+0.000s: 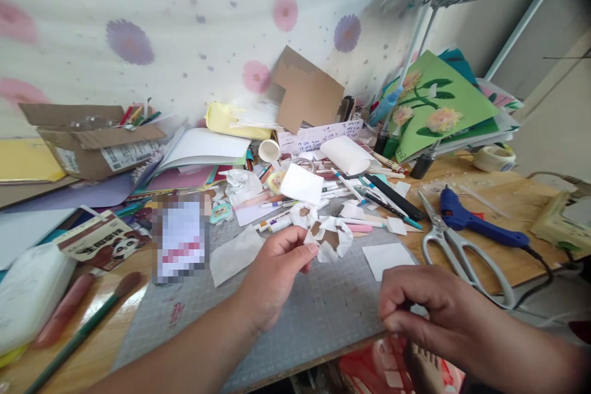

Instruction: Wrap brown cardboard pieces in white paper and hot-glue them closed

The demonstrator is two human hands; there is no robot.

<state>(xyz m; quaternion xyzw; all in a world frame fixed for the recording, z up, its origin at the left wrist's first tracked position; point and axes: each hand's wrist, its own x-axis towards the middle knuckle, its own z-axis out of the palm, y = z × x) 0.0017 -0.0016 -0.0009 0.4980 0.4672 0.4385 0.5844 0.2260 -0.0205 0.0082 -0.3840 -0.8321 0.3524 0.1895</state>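
At far left, on the wooden tabletop (99,351), a white packet (32,295), with a pinkish rounded stick (67,308) just beside, then a green-handled brush (74,341) slanting away toward the mat. Behind these, an opened cardboard box (87,144) with pencils poking out, and nearer, a packet printed with a panda (99,239). Next, a pixelated pale item (181,237) at the left of a grey cutting mat (152,320), then a thin white sheet (236,252) lying near the left hand (277,265).

Left thumb and forefinger pinched together over the middle of the mat — clamped on the left edge of a torn white piece with brown patches (335,243). Just behind that piece, a litter of pens and scraps, with a white pad (302,184) on top. Farther right, a white paper square (388,257) on the mat.

Right hand (425,311) near the front edge, fingers curled, thumb tip against forefinger; cannot tell whether anything small between. Well behind, a green flower picture (436,108), leaning. Just beyond the hand, silver scissors (462,258) — and beside them a blue glue gun (480,221), cable trailing down.
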